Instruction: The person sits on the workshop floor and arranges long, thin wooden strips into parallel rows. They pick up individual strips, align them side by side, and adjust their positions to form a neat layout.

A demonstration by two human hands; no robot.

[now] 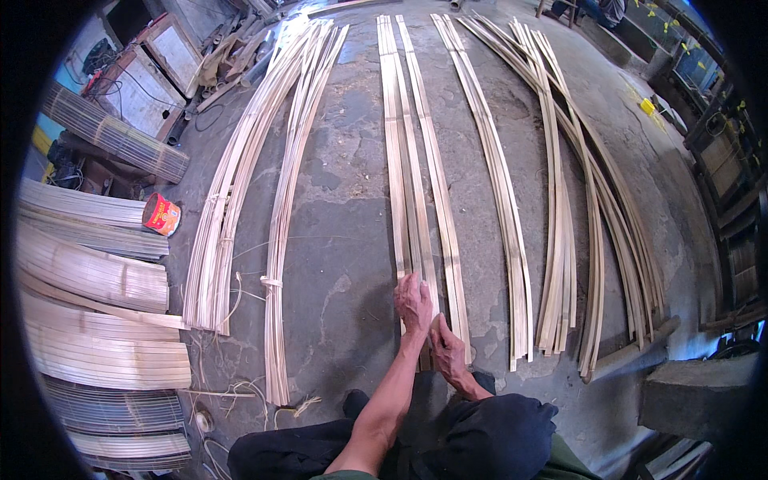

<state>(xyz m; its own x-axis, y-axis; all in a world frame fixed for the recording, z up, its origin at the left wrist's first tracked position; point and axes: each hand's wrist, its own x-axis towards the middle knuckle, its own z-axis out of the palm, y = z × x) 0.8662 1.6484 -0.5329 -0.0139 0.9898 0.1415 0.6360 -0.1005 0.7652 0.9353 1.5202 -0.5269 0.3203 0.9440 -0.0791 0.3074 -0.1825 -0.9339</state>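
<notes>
Long, pale, flat wooden strips (398, 176) lie lengthwise on the grey concrete floor (336, 264), right of a tied pale wooden bundle (274, 336). The left hand (413, 304) extends forward on an outstretched forearm (388, 400), fingers curled down onto the strips. Just beside it, farther back, the right hand (450, 350) angles inward, fingers bent. Whether either is clamped on them, I cannot tell.
</notes>
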